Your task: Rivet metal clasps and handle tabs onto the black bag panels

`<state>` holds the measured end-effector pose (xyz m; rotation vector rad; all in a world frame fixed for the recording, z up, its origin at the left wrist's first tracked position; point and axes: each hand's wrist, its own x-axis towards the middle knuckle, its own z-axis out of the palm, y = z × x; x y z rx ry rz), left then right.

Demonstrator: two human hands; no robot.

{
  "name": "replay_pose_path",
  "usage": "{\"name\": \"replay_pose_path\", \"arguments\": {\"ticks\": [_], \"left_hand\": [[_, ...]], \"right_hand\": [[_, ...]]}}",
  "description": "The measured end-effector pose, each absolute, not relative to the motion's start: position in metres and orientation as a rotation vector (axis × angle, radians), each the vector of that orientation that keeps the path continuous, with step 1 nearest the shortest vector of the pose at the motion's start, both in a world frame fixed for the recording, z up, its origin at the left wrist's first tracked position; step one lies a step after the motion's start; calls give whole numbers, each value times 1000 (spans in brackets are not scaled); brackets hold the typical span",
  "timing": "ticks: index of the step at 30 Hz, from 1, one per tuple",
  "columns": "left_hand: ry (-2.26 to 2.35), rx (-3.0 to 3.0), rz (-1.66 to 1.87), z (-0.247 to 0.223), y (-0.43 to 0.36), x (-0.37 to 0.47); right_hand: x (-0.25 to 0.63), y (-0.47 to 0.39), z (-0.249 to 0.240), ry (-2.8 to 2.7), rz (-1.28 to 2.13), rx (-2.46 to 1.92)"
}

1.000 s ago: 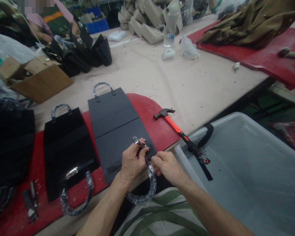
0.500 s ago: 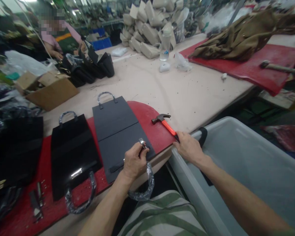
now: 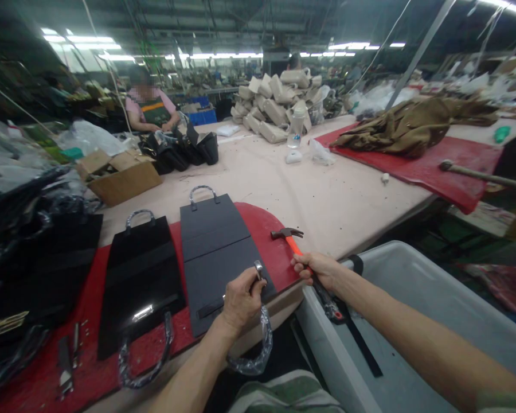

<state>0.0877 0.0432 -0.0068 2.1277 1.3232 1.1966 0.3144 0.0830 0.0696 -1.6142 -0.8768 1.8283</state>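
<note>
Pinched between the thumb and fingers of my left hand (image 3: 242, 299) is a small silver metal piece (image 3: 258, 267), held over the lower edge of a flat dark bag (image 3: 217, 244). A second metal detail beside that hand is mostly hidden. The bag's wrapped handle (image 3: 264, 344) hangs off the table edge. My right hand (image 3: 316, 269) is closed round the orange and black handle of a claw hammer (image 3: 287, 233). Its head is over the red mat (image 3: 277, 261), and the handle's end sticks out over the grey bin.
More black bags (image 3: 141, 281) lie to the left, near metal tools (image 3: 65, 367). A grey bin (image 3: 413, 269) stands at right against the table. Further back are a cardboard box (image 3: 124, 180), a bottle (image 3: 296, 126), brown cloth (image 3: 395, 129) and a person (image 3: 152, 109) handling black bags.
My view has tilted up. My right hand has wrapped its fingers round the hammer's handle, whose end now shows behind the hand. My left hand keeps its pinch on the metal piece.
</note>
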Motion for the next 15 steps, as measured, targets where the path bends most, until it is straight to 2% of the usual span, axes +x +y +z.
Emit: {"name": "replay_pose_path", "arguments": {"ticks": [5, 10, 13, 15], "left_hand": [[1324, 2118, 1181, -7, 43, 88], [1340, 2112, 1183, -7, 43, 88], [1338, 2124, 1164, -8, 43, 88], [1343, 2126, 1151, -8, 43, 88]], "right_hand": [[303, 55, 115, -1139, 1383, -1631], [312, 15, 158, -1968, 490, -1577], [314, 3, 166, -2348, 312, -1636], [313, -1, 174, -2356, 243, -1587]]}}
